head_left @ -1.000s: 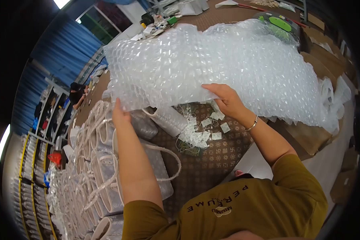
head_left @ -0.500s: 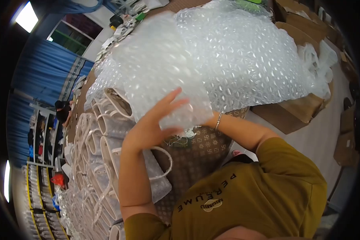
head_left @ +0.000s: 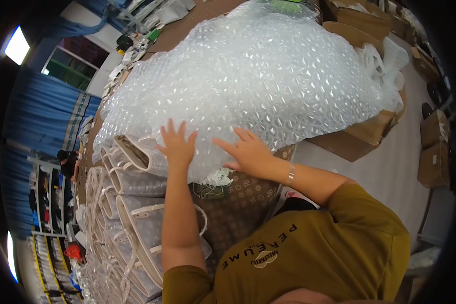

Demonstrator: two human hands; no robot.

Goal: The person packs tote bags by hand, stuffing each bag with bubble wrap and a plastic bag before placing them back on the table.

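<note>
A large sheet of clear bubble wrap spreads over the table, its near edge under both hands. My left hand lies palm down on it with the fingers spread, just right of a handbag. My right hand, with a bracelet at its wrist, rests on the wrap's near edge, fingers stretched out and apart. Neither hand grips anything. Pale handbags with white trim and handles are packed together on the left, and the nearest one touches the wrap. A small white bundle of strings sits below the wrap's edge.
The table has a brown patterned cover. An open cardboard box stands right of it, with plastic film above; more boxes are farther right. Small items line the far left edge. Another person is at the left, near shelves.
The raised, blurred piece of bubble wrap has come down flat on the table. My left hand has moved left and up onto it. My right hand, mostly hidden before, now shows on top.
</note>
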